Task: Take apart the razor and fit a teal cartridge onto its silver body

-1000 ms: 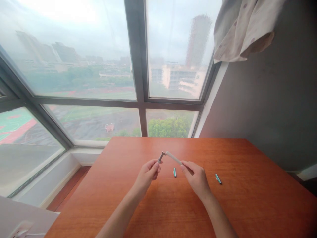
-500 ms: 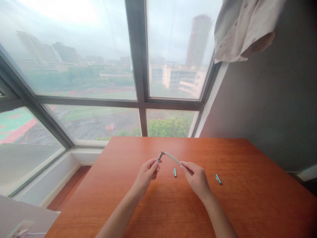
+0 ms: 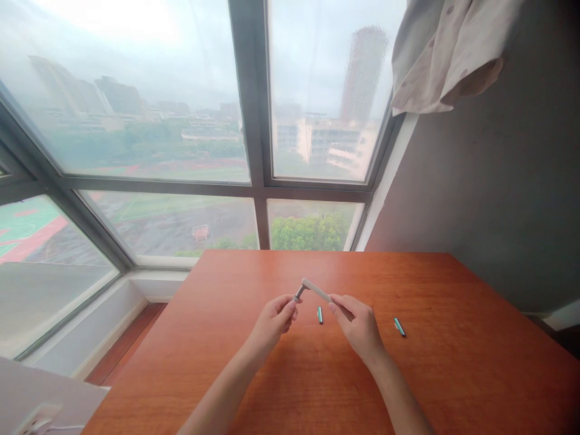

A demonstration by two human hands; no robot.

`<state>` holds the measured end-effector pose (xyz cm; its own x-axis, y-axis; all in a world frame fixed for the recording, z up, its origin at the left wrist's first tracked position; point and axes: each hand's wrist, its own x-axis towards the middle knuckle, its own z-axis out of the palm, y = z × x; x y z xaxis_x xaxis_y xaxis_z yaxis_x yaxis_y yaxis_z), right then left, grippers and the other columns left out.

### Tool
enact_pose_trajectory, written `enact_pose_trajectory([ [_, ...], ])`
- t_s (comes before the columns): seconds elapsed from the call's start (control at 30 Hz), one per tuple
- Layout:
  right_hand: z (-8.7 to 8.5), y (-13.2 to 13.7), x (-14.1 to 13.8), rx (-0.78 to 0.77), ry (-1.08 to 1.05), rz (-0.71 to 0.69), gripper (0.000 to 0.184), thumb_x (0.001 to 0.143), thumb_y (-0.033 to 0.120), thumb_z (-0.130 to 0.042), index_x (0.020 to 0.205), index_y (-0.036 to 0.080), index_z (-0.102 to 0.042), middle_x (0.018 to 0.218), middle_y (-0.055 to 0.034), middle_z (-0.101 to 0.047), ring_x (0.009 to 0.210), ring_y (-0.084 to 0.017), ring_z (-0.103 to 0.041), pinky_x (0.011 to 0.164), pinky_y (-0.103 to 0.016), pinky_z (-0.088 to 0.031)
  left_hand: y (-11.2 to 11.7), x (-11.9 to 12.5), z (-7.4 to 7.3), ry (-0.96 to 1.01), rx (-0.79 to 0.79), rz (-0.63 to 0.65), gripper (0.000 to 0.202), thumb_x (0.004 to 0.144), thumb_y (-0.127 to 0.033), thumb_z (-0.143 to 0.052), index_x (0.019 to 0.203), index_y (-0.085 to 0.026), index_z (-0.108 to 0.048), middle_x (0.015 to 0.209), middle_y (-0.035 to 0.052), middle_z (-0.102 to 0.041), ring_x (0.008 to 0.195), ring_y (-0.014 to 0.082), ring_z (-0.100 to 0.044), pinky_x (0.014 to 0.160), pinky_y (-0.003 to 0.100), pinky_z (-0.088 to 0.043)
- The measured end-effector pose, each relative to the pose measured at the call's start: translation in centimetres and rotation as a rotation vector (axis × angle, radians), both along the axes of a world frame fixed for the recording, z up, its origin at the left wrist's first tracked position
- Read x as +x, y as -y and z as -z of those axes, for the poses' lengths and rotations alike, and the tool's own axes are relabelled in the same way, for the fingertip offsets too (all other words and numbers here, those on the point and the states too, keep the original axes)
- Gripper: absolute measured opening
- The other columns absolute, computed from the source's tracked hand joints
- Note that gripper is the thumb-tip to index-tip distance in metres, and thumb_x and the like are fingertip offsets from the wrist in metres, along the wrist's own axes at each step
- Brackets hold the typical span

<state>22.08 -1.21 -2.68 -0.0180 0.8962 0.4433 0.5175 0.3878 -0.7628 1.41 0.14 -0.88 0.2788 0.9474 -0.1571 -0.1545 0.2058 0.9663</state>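
- Handle (image 3: 317, 291), pale, hangs over the middle of the table (image 3: 453, 362): right hand (image 3: 357, 326) grasps its right end, left hand (image 3: 274, 320) pinches its metal tip (image 3: 299, 292).
- Firm right grip and small left-finger moves likely suit it.

Our left hand (image 3: 272, 320): fingers pinched together, forearm stretched forward. Our right hand (image 3: 357, 326): thumb and forefinger pinched, wrist angled inward. Hands close, not touching.
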Motion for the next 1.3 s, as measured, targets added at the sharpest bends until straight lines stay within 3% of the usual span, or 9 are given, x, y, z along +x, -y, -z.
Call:
enact_pose_trajectory([
  [1.3,-0.13,0.19,0.03,0.003,0.016,0.017,0.024,0.088,0.031,-0.051,0.096,0.019,-0.071,0.093,-0.0089,-0.072,0.084,-0.022,-0.067,0.072,-0.029,-0.054,-0.04,-0.14,-0.37,-0.010,0.027,-0.034,0.034,0.074,-0.043,-0.063,0.090,-0.012,-0.063,0.061,-0.0046,-0.046,0.044,0.0044,-0.027,0.044,0.021,-0.014],
])
